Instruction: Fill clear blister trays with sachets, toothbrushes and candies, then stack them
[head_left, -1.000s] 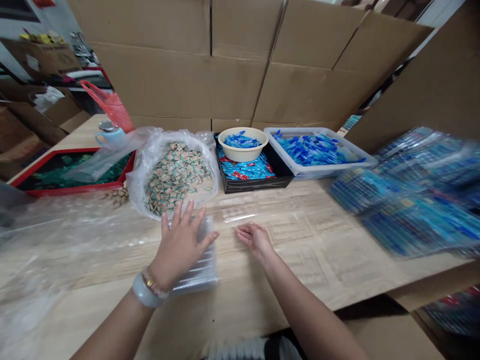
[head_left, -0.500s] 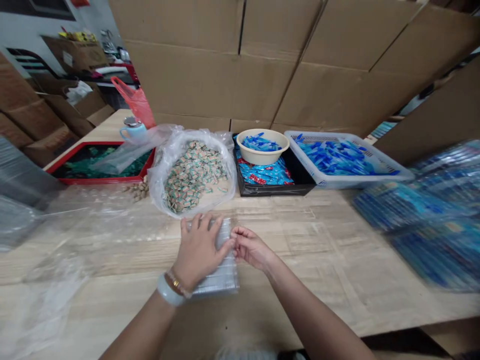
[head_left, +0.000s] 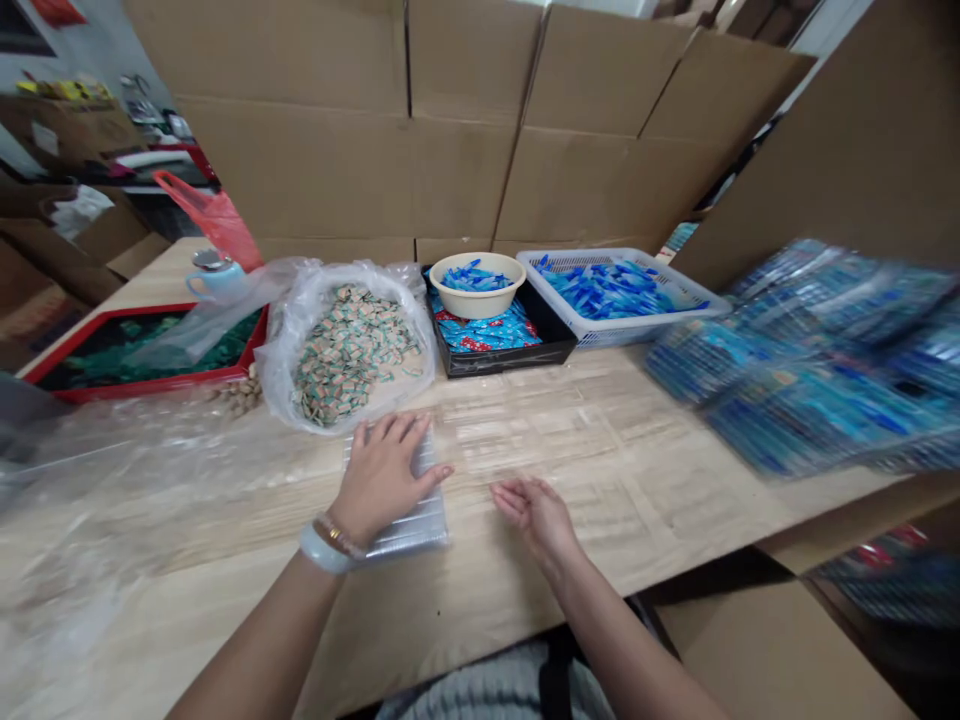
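Observation:
My left hand (head_left: 386,480) lies flat with spread fingers on a stack of clear plastic trays or sleeves (head_left: 412,530); its thumb reaches past the stack's right edge. Whether these pieces are trays or sleeves I cannot tell. To the right, apart from the stack, my right hand (head_left: 534,515) hovers over the wooden table (head_left: 600,450) with its fingers pressed together; nothing shows in them. Just beyond my left hand stands a clear plastic bag (head_left: 274,385) full of small tan and green pieces (head_left: 349,345).
A red tray (head_left: 150,385) with green items lies left, near a blue mug (head_left: 217,280). Behind are a black box (head_left: 517,360) of blue packets, a cream bowl (head_left: 478,300) and a white basket (head_left: 637,325) of blue pieces. Filled clear packs (head_left: 810,390) pile up at right.
My right hand has drawn away from the stack's edge, to the right. My left hand stays flat on the stack. The view has turned to the right.

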